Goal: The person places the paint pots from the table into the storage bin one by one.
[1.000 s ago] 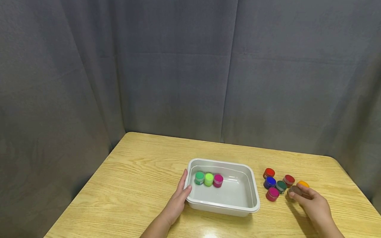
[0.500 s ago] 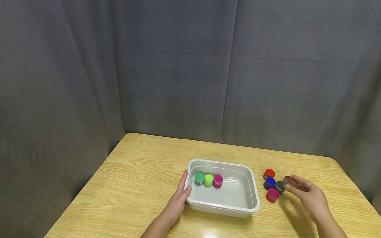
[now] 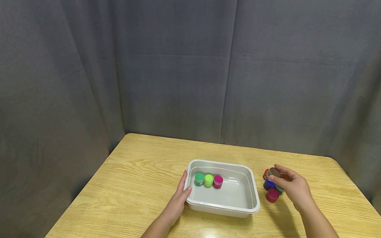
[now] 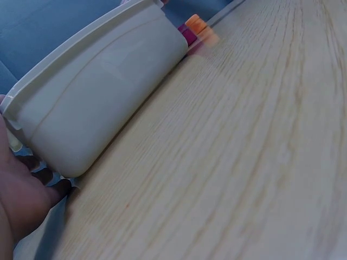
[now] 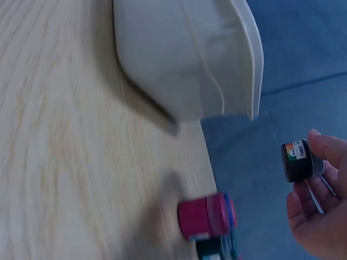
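Note:
My left hand (image 3: 176, 202) grips the left rim of a light grey plastic tub (image 3: 220, 207), its thumb over the rim and its fingers along the outer wall. In the tub stand a green paint jar (image 3: 199, 178), a lime jar (image 3: 208, 180) and a magenta jar (image 3: 218, 181) in a row. My right hand (image 3: 293, 188) pinches a brown paint jar (image 3: 274, 172) between thumb and fingers, above the jars at the tub's right. In the right wrist view this brown jar (image 5: 297, 162) looks dark, with a printed label, and hangs clear of the table.
Right of the tub, a magenta jar (image 3: 272, 195), a blue jar (image 3: 269, 185), a dark green jar (image 3: 279, 189) and a red jar (image 3: 265, 173) stand close together, partly covered. An orange jar (image 4: 196, 24) shows in the left wrist view. Grey curtains (image 3: 178, 82) surround the wooden table (image 3: 125, 185).
My right hand has lifted the brown jar from beside the orange one and carried it left over the other jars. The left hand and the tub stay in place.

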Demonstrator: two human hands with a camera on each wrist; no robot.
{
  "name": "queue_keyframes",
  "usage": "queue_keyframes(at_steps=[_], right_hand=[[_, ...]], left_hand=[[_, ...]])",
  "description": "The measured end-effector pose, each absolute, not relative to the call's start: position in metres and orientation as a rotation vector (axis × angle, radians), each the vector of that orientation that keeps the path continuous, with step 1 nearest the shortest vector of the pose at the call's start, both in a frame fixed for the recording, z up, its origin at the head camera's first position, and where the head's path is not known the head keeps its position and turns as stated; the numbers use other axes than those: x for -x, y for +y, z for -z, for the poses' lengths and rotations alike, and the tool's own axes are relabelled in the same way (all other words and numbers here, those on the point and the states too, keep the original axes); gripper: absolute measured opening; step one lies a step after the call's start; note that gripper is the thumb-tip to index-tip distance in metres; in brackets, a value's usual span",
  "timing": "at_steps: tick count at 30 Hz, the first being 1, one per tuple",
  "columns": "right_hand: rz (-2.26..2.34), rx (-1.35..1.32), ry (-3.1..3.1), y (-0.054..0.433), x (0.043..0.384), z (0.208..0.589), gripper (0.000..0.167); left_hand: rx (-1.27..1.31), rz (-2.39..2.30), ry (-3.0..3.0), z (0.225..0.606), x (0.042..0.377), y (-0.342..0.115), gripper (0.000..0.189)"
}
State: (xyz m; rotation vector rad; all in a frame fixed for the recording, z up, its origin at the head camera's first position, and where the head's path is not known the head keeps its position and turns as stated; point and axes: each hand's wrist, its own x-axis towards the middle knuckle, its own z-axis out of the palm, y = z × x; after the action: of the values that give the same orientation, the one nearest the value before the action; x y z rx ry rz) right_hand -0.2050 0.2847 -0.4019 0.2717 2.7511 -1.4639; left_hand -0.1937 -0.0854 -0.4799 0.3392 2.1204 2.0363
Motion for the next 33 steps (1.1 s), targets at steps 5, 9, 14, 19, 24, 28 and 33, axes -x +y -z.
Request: queue_keyframes(at_steps=[5, 9, 14, 19, 24, 28, 33], right_hand=[[1.508, -0.178, 2.757, 0.268, 0.209, 0.397, 0.077], [1.534, -0.149, 2.739, 0.254, 0.212, 0.395, 0.075], [1.527, -0.144, 2.727, 0.237, 0.216, 0.395, 0.074], [1.575, -0.099, 2.687, 0.22, 0.22, 0.397, 0.072], [1.611, -0.053, 2.65, 0.203, 0.224, 0.396, 0.068], [1.627, -0.047, 2.613, 0.193, 0.227, 0.397, 0.065], [1.587, -0.033, 2.63, 0.184, 0.232, 0.402, 0.061]], left_hand=[[-0.34, -2.044, 2.119, 0.48, 0.194, -0.085, 0.063], [-0.347, -2.045, 2.114, 0.48, 0.194, -0.085, 0.063], [-0.349, -2.041, 2.116, 0.479, 0.193, -0.085, 0.063], [-0.349, -2.04, 2.119, 0.479, 0.193, -0.086, 0.063], [-0.352, -2.044, 2.123, 0.48, 0.194, -0.086, 0.064], [-0.357, -2.044, 2.124, 0.48, 0.194, -0.086, 0.065], [-0.36, -2.035, 2.134, 0.48, 0.194, -0.086, 0.067]])
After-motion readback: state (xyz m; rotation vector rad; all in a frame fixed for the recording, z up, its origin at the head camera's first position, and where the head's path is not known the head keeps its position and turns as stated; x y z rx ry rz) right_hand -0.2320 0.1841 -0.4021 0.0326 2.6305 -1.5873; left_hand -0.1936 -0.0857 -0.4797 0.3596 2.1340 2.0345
